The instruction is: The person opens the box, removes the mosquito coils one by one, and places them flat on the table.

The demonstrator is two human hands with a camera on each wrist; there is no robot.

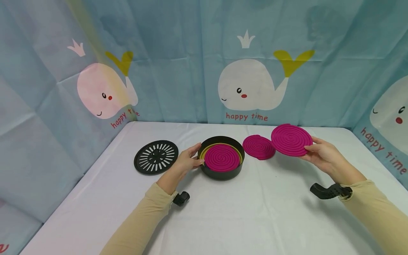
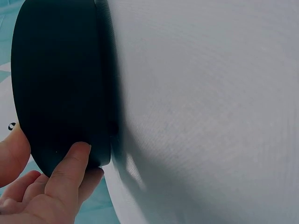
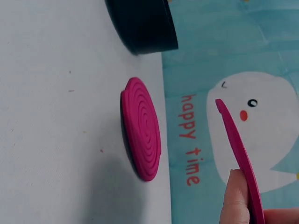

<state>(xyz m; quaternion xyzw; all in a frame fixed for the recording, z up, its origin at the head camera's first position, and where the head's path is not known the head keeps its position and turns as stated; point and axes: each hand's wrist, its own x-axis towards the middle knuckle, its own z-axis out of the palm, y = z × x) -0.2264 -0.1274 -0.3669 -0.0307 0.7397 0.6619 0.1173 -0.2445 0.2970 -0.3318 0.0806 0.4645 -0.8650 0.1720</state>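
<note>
A round black container [image 1: 222,175] stands mid-table, and inside it lies a magenta spiral coaster [image 1: 222,158] with a yellow rim [image 1: 241,158] showing around it. My left hand [image 1: 187,158] grips the container's left side, thumb at the top edge and fingers against the outer wall [image 2: 60,84]. Raised above the table at the right, another magenta spiral coaster [image 1: 290,139] is pinched at its edge by my right hand [image 1: 323,154]; the right wrist view shows this thin coaster [image 3: 240,154] nearly edge-on. Between container and raised coaster, more magenta coaster [image 1: 257,147] lies on the table, looking thicker than one layer.
A round black slotted lid [image 1: 156,157] lies left of the container. The white-covered table [image 1: 242,216] ends at a blue curtain [image 1: 178,88] printed with whales, which also runs along both sides.
</note>
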